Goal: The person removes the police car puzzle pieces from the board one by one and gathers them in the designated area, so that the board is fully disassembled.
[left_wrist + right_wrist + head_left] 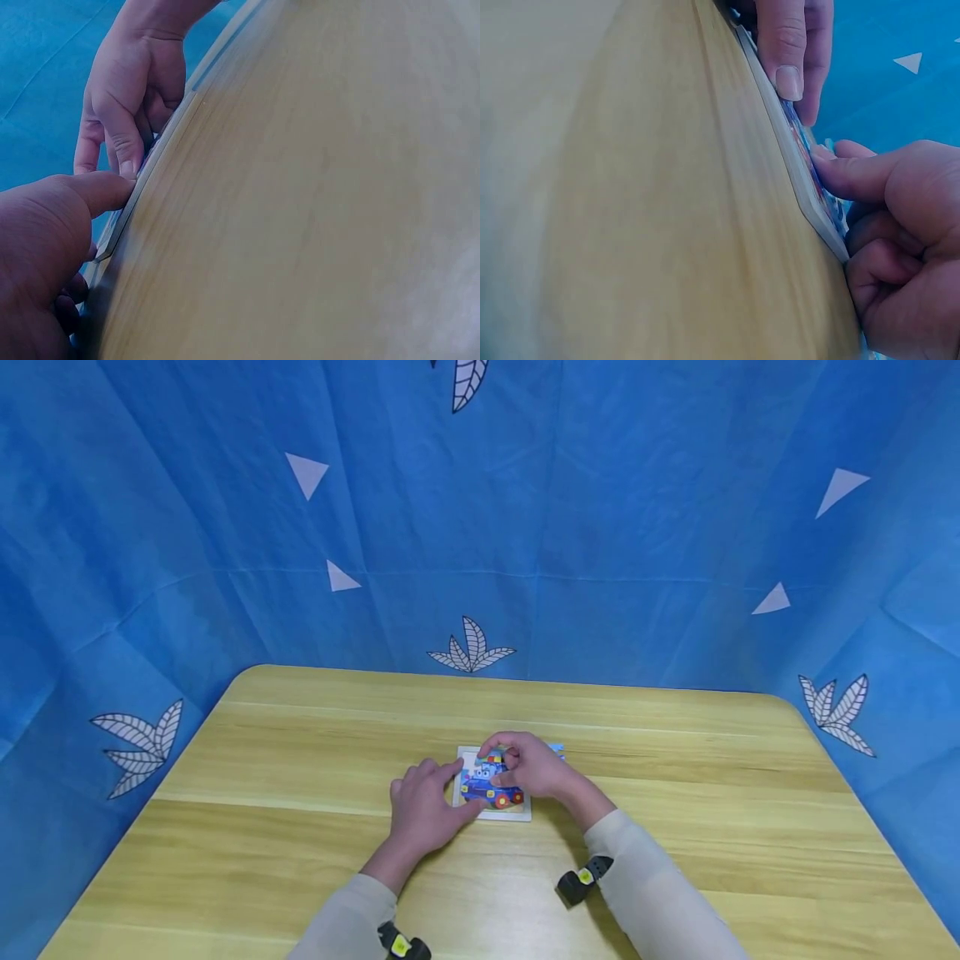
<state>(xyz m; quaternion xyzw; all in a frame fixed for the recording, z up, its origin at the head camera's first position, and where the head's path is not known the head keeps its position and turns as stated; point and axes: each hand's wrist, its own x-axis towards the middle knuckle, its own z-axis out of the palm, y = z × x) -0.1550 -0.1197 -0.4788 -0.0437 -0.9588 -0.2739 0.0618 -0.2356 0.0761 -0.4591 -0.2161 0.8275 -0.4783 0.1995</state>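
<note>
A small jigsaw puzzle [513,815] lies on the table, its pale frame around a picture of a blue cartoon car with red wheels. A blank whitish patch shows at its upper left. My left hand [426,810] holds the puzzle's near left corner, index finger at the left side and thumb on the near edge. Over the picture, my right hand [531,768] has thumb and index finger bent around a puzzle piece [492,759] by the car's roof lights. In the right wrist view a bit of light blue shows by the right thumb [847,174].
Something light blue [557,748], perhaps loose pieces, shows behind the right hand. The wooden table [300,860] reaches back to a blue curtain [450,510] printed with leaves and triangles. Both wrists carry black camera straps [585,878].
</note>
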